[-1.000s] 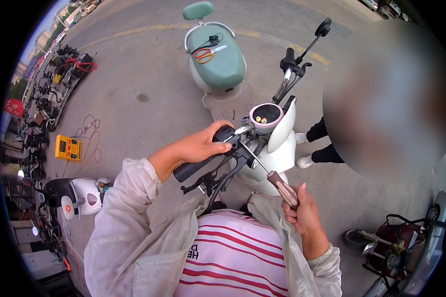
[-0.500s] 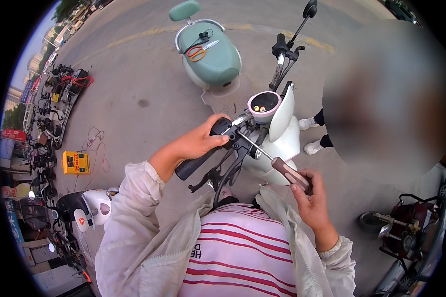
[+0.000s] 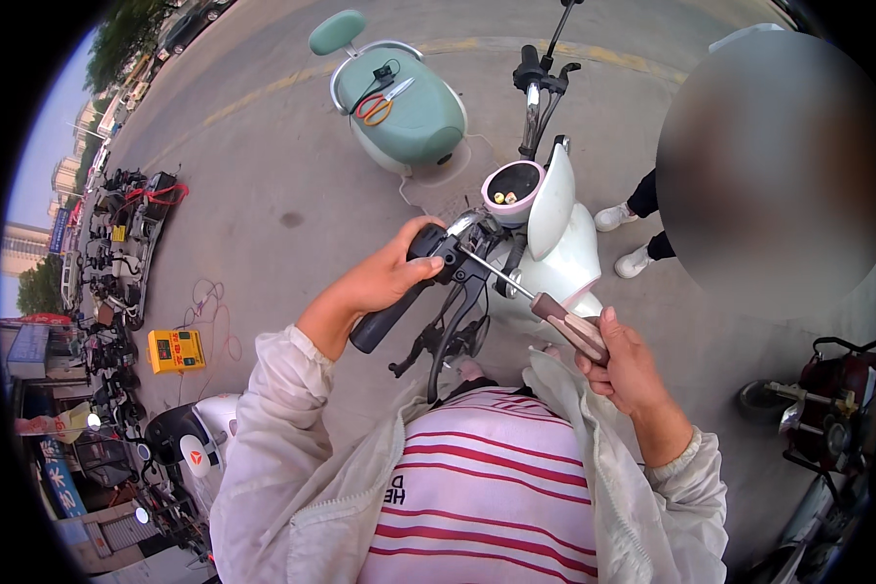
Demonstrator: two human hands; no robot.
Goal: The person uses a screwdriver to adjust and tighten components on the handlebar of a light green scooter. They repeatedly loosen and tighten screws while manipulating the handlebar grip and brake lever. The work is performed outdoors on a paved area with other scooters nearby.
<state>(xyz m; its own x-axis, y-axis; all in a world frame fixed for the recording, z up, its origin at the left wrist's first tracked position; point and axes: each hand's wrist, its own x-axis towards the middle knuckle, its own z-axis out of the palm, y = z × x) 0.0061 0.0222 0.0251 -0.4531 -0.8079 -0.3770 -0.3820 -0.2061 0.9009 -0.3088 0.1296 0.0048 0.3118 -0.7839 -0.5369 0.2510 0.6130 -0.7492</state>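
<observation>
In the head view, the left hand [image 3: 391, 271] is closed around the switch block [image 3: 452, 255] at the inner end of the black handlebar [image 3: 384, 326], thumb on top. The right hand's [image 3: 631, 372] grip is wrapped around the handle of the screwdriver [image 3: 558, 313], whose shaft slants up-left to the block; the tip's exact seat is too small to tell. The brake lever [image 3: 445, 346] hangs just below the shaft. Beyond lie the round dial [image 3: 526, 213], white bodywork [image 3: 562, 251] and a green seat [image 3: 420, 122] bearing scissors [image 3: 387, 99]. A bystander's shoes [image 3: 635, 261] are near the bodywork. A yellow box [image 3: 176, 351] sits on the ground to the left; a red motorbike [image 3: 837, 414] stands to the right.
</observation>
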